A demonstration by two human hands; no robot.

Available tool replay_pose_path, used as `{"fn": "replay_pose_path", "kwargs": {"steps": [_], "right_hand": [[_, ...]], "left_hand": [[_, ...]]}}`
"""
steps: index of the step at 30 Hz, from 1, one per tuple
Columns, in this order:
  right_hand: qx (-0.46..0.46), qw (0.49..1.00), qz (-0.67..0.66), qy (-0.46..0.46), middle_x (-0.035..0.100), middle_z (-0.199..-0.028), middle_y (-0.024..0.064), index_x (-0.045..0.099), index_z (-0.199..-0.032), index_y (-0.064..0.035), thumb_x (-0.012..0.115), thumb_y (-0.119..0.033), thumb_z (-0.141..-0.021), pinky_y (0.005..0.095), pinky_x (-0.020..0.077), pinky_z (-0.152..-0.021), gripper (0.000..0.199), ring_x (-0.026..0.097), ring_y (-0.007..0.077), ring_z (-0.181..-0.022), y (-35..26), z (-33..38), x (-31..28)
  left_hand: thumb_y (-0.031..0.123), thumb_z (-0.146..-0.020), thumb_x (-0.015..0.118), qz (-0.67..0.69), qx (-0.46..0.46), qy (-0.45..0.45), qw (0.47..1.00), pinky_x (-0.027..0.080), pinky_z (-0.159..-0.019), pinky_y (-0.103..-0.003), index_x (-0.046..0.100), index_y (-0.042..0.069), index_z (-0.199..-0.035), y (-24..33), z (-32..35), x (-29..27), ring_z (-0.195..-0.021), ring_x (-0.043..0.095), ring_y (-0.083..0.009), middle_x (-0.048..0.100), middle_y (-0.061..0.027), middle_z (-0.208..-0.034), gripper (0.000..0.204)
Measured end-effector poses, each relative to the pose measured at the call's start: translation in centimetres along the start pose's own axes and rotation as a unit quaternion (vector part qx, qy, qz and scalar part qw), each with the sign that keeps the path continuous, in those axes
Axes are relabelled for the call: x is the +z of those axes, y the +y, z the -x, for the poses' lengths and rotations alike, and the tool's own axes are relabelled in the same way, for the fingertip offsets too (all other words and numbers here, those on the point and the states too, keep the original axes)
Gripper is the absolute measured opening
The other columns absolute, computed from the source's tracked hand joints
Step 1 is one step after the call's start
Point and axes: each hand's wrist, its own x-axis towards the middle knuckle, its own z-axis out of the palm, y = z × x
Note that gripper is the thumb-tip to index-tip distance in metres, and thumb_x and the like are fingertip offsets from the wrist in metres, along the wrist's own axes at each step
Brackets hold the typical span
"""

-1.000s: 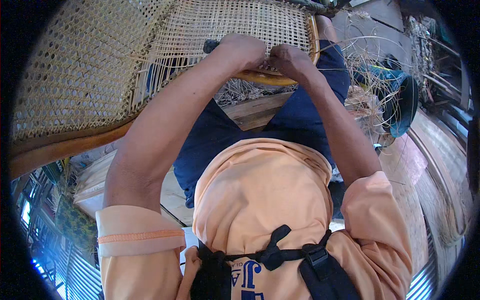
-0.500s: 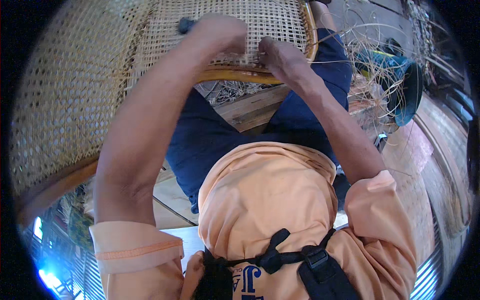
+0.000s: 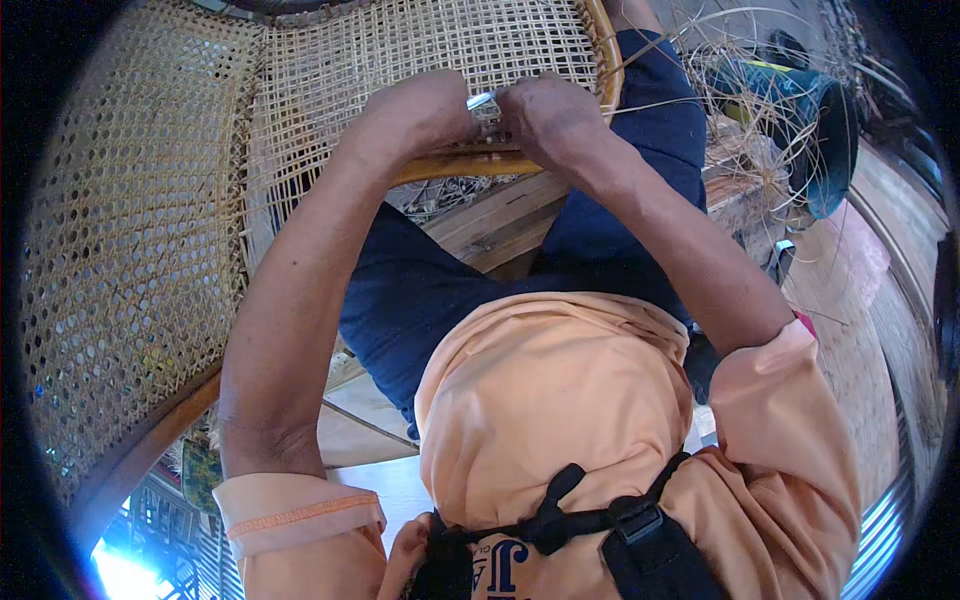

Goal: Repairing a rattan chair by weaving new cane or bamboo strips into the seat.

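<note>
My left hand (image 3: pixel 430 112) is closed above the near edge of a woven cane seat panel (image 3: pixel 400 45). A short length of a shiny metal tool (image 3: pixel 481 100) shows between my two hands, seemingly coming out of the left fist; its kind and its other end are hidden. My right hand (image 3: pixel 550 112) is closed beside it, its knuckles up, right at the seat's near rail (image 3: pixel 470 163). What its fingers hold, if anything, is hidden. Loose weave with open square gaps lies under both hands.
A taller woven cane back panel (image 3: pixel 150 220) with a wooden rim rises at the left. Loose cane strands (image 3: pixel 745 110) tangle at the right, over a teal container (image 3: pixel 825 150). Wooden boards (image 3: pixel 500 225) lie between my legs.
The metal tool now shows between my hands. A dark knob beyond my left hand is out of sight. My left hand has shifted slightly nearer, and the view has moved a little.
</note>
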Motion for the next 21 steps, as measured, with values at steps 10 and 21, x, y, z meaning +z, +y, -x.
{"fn": "replay_pose_path", "kwargs": {"steps": [10,21], "right_hand": [[-0.037,0.983,-0.177,0.028,0.062,-0.081,0.0177,0.059,-0.095,-0.0028,0.055,-0.01,-0.079,0.0388,0.0487,-0.07,0.017,0.062,0.0324,-0.078,2.9,-0.3,0.0],[-0.003,0.978,-0.207,0.02,0.064,-0.087,0.0156,0.056,-0.104,-0.003,0.059,-0.007,-0.074,0.0385,0.0482,-0.072,0.03,0.062,0.0307,-0.084,1.9,0.0,0.1]], "left_hand": [[0.019,-0.071,0.06,0.041,0.018,0.029,0.999,0.05,-0.07,-0.042,0.066,0.001,-0.088,-0.7,1.0,0.3,-0.078,0.063,-0.0336,0.063,-0.0212,-0.084,0.026],[0.021,-0.071,0.057,-0.009,0.073,0.006,0.997,0.05,-0.068,-0.041,0.065,-0.003,-0.084,0.1,-0.3,0.0,-0.077,0.062,-0.0365,0.063,-0.0236,-0.082,0.028]]}}
